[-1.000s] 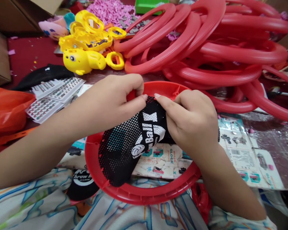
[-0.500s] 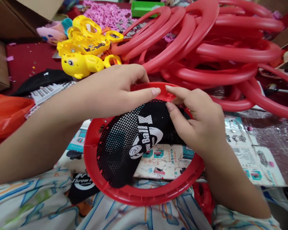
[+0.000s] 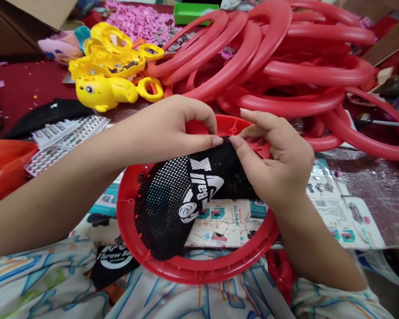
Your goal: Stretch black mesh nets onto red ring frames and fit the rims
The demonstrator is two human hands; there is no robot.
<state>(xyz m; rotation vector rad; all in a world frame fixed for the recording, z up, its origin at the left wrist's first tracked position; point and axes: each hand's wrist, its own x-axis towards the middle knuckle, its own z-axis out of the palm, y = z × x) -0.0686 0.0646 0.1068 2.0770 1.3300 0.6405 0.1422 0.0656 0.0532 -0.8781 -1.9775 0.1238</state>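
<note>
A red plastic ring (image 3: 125,208) rests against my lap and the table edge. Black mesh fabric (image 3: 162,199) with white "Ball" lettering spans its left and upper part; through the gap at the lower right, printed cardboard shows. At the ring's far side, my left hand (image 3: 189,126) pinches the mesh's upper edge between thumb and curled fingers. Close beside it, my right hand (image 3: 275,155) grips the same edge with its thumb against bent fingers, its index finger raised. The two thumb tips nearly meet.
Many red rings (image 3: 306,71) are heaped at the back right. Yellow toy shells (image 3: 106,88) lie at the back left, before pink pieces (image 3: 139,26) and a green tray (image 3: 196,13). Sheets of small metal parts (image 3: 66,137) sit left. Another black mesh piece (image 3: 113,263) lies on my lap.
The mesh's upper edge now sits between both hands' fingertips, slightly away from the ring's far rim. My left fingers have curled in toward the thumb. The view has shifted slightly.
</note>
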